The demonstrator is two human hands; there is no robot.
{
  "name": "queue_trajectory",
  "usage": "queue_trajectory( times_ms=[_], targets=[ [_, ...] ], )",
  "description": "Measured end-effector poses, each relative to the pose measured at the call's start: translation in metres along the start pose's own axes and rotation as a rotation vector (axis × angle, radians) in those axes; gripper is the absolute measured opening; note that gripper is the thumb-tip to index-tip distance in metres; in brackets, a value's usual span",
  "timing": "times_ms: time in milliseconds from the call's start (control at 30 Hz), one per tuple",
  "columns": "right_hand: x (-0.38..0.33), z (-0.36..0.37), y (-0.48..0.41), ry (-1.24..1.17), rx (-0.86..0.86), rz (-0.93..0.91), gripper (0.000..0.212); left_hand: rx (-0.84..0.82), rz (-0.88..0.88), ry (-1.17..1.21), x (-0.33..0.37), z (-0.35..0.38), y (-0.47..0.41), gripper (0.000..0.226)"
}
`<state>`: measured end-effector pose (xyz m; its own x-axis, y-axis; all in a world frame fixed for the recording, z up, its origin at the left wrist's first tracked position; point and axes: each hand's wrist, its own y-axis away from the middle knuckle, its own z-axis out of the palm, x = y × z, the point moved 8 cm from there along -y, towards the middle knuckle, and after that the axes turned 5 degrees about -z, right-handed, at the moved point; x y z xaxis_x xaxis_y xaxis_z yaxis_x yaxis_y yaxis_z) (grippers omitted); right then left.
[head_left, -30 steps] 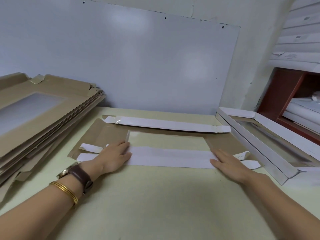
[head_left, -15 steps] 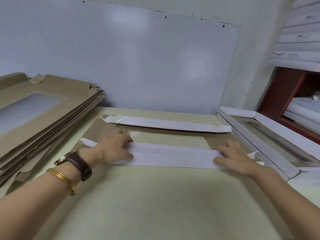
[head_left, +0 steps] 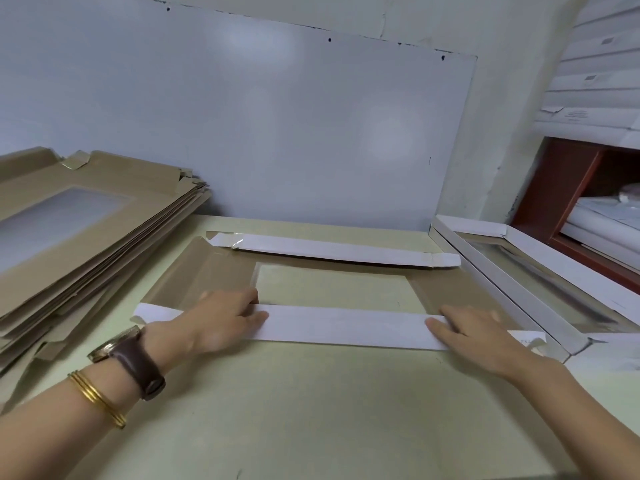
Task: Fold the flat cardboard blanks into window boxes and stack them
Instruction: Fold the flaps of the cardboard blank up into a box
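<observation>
The person is working on one blank [head_left: 214, 271], which is lying brown side up in the middle of the surface [head_left: 311, 403], its clear window [head_left: 332, 289] in the centre; the near flap [head_left: 346, 327] is lying folded over toward the window, showing its white side, and the far flap [head_left: 332, 251] is lying folded the same way. I am judging that the step in hand is creasing the near flap; no wall is standing yet, so this box is only beginning.

The left hand [head_left: 221, 320] is lying flat on the left part of the near flap, fingers straight and pointing right, pressing down; its grip is wide and holding nothing. The right hand [head_left: 474, 334] is resting palm down on the right end of the same flap, fingers stretched toward the left; its grip is also wide, only pressing. Both forearms are reaching in from the near edge.

The next move, I think, is calling for raising the two long flaps as walls, then folding the short ends and tucking the corners; the card is looking thin, so the pressure should be going evenly along the crease. The pile of flat blanks [head_left: 104, 230] is waiting at the left; a finished box [head_left: 491, 268] is lying at the right, where this one is probably going.
</observation>
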<state>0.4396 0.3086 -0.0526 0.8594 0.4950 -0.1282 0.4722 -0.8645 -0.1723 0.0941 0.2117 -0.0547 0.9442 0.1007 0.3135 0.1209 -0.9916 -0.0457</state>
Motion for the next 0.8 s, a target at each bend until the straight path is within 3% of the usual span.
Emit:
queue_trajectory(
  times_ms=[167,267,333,400,500,600,800],
  targets=[
    [-0.004,0.015,0.006,0.109,0.013,0.032,0.019,0.032,0.002,-0.144,-0.005,0.015,0.004,0.018],
    [-0.016,0.019,0.008,0.114,0.063,0.001,0.041,0.144,0.154,-0.188,0.011,0.018,0.011,0.037],
    [-0.034,0.023,0.007,0.079,0.069,-0.055,0.053,0.134,0.301,-0.138,0.031,0.024,0.017,0.058],
    [-0.06,0.031,0.006,0.041,0.052,-0.12,0.055,0.082,0.393,-0.104,0.052,0.035,0.02,0.065],
    [-0.106,0.043,0.002,-0.002,0.022,-0.194,0.054,0.042,0.401,-0.083,0.074,0.049,0.018,0.054],
    [-0.144,0.061,-0.001,-0.02,-0.032,-0.236,0.065,-0.005,0.395,-0.141,0.091,0.065,0.014,0.059],
    [-0.152,0.076,-0.006,-0.048,-0.167,-0.208,0.079,-0.084,0.349,-0.19,0.084,0.08,0.011,0.062]
  ],
)
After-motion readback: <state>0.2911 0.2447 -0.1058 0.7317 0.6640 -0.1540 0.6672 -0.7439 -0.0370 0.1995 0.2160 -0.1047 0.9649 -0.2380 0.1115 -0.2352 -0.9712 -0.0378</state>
